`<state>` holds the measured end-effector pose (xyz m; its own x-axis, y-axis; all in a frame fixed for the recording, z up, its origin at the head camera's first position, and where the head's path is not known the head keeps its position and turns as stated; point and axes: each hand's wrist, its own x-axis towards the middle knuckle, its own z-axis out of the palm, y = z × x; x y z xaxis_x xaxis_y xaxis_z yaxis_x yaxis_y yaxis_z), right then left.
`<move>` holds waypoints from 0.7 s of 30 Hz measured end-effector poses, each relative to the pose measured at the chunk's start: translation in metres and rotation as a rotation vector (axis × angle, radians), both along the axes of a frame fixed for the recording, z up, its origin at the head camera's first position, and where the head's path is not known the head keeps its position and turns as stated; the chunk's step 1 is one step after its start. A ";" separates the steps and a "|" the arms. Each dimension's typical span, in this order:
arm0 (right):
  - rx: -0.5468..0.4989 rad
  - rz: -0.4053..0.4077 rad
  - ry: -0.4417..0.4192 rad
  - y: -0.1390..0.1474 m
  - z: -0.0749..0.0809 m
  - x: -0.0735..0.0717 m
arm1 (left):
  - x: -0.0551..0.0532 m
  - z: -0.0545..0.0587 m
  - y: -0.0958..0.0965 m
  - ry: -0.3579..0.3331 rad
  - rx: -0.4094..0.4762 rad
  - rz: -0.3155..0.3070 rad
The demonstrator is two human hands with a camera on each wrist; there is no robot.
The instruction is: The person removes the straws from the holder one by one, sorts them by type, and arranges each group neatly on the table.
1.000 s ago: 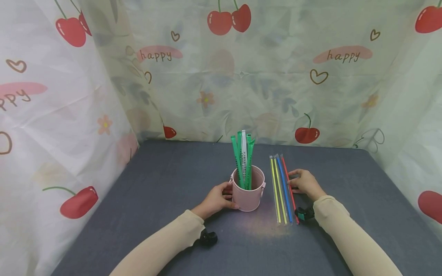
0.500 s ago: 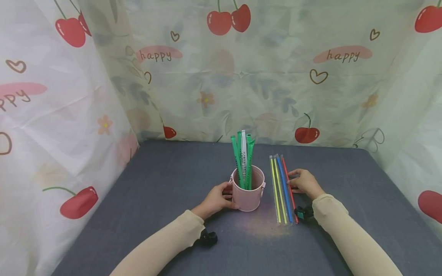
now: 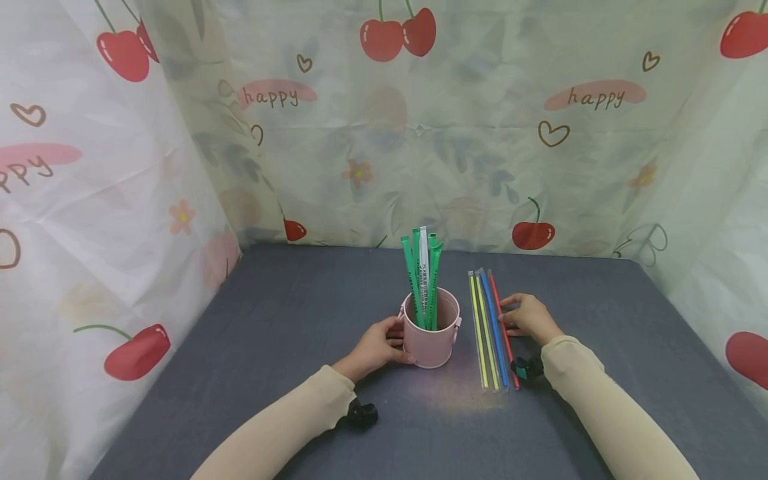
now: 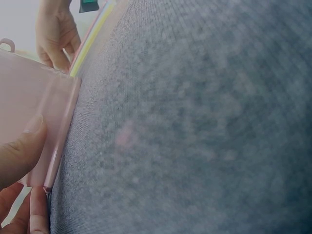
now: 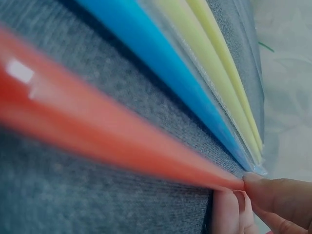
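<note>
A small pink bucket [image 3: 429, 341] stands on the dark table, with slim green wrapped sticks [image 3: 411, 277] and a white printed one [image 3: 423, 267] upright in it. My left hand [image 3: 377, 347] grips its left side; in the left wrist view the thumb [image 4: 24, 151] lies against the wall near the base. To the right, a red straw [image 3: 501, 320] in clear wrapping lies beside a blue straw [image 3: 495, 327] and two yellow straws [image 3: 478, 327]. My right hand [image 3: 531, 320] pinches the red straw between thumb and fingers, as the right wrist view shows.
A dark cloth-covered table [image 3: 300, 300] carries everything. Behind it and along both sides hangs a cherry-patterned curtain [image 3: 390, 180]. Black wrist cameras sit below both cuffs, the left camera [image 3: 362, 415] and the right camera [image 3: 528, 371].
</note>
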<state>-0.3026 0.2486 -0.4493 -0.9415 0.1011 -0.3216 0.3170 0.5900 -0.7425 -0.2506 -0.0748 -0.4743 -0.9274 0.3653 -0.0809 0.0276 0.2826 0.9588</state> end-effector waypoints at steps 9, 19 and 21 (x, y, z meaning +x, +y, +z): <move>-0.009 -0.010 -0.005 -0.001 0.001 0.000 | 0.001 0.001 0.000 0.002 -0.001 -0.003; -0.020 -0.020 -0.014 -0.003 0.002 0.001 | -0.003 -0.003 0.001 -0.014 0.003 0.004; -0.018 -0.020 -0.018 -0.002 0.002 0.000 | -0.003 -0.003 0.001 -0.014 0.001 0.007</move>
<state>-0.3023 0.2462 -0.4469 -0.9335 0.1141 -0.3400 0.3418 0.5700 -0.7472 -0.2536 -0.0733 -0.4775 -0.9286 0.3592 -0.0933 0.0128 0.2821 0.9593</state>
